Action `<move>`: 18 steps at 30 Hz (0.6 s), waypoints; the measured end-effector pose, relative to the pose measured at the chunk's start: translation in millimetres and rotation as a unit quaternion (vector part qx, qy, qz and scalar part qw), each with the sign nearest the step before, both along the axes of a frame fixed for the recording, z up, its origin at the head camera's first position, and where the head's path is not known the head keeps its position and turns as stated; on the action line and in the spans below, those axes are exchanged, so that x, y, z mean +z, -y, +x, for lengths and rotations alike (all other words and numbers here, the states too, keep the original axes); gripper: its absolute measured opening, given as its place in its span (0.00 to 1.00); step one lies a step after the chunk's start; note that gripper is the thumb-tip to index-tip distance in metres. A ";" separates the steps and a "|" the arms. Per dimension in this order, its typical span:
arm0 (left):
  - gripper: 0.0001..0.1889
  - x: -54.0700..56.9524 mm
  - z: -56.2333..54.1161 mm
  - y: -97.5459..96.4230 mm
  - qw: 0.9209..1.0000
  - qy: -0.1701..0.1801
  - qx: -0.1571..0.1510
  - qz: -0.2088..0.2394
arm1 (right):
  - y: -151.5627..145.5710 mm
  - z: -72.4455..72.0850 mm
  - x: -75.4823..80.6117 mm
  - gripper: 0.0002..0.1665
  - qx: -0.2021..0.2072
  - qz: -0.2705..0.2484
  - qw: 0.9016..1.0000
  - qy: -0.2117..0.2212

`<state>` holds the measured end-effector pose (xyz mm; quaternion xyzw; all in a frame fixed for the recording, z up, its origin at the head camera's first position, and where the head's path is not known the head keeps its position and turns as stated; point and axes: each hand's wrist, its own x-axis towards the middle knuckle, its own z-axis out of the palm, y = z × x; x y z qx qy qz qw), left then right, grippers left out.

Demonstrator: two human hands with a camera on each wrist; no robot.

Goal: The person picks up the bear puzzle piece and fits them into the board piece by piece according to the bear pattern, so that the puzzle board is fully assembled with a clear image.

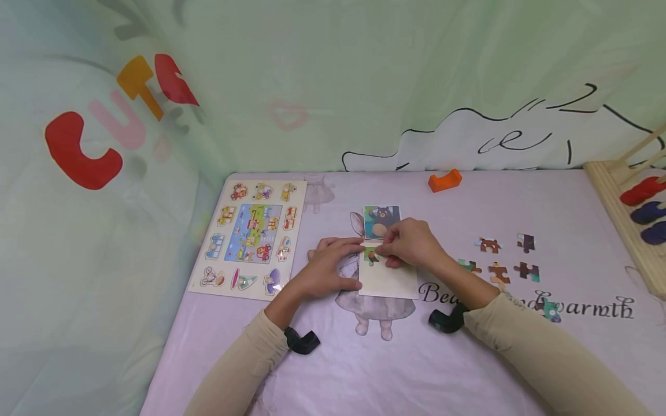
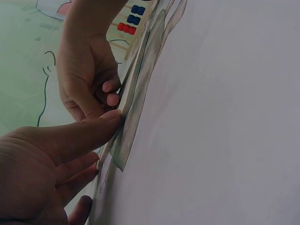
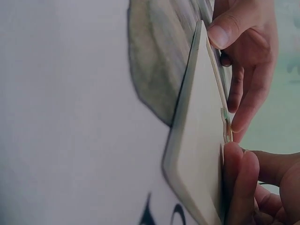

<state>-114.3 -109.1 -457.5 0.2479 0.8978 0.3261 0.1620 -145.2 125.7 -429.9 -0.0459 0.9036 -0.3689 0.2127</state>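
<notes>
In the head view a pale puzzle board [image 1: 387, 283] lies flat in front of me, a puzzle piece [image 1: 371, 256] sitting in its upper left corner. My left hand [image 1: 330, 268] steadies the board's left side, thumb [image 2: 101, 129] along the edge and fingers spread toward the upper corner. My right hand [image 1: 413, 245] is over the board's top, thumb and fingers pinching a puzzle piece, mostly hidden, close to the corner piece. In the right wrist view the fingertips [image 3: 234, 161] are right at the board's surface. Just beyond stands a bear picture card [image 1: 380, 219].
Several loose puzzle pieces [image 1: 498, 271] are scattered to the right of the board. A vehicle peg puzzle [image 1: 299, 231] lies at left. An orange block [image 1: 444, 181] is at the back, and a wooden abacus [image 1: 621, 225] stands on the right.
</notes>
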 end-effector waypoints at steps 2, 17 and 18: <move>0.39 -0.6 -0.1 0.1 1.000 0.000 0.001 -0.001 | 0.1 -0.3 -0.7 0.11 0.002 0.000 1.000 -0.001; 0.33 -1.1 -3.4 -3.9 1.000 -0.015 0.017 -0.003 | 2.0 0.0 -3.4 0.12 -0.005 0.007 1.000 -0.005; 0.31 -1.2 -4.4 -5.9 0.999 -0.023 0.023 -0.005 | 1.6 -0.2 -3.5 0.12 -0.005 0.007 1.000 -0.007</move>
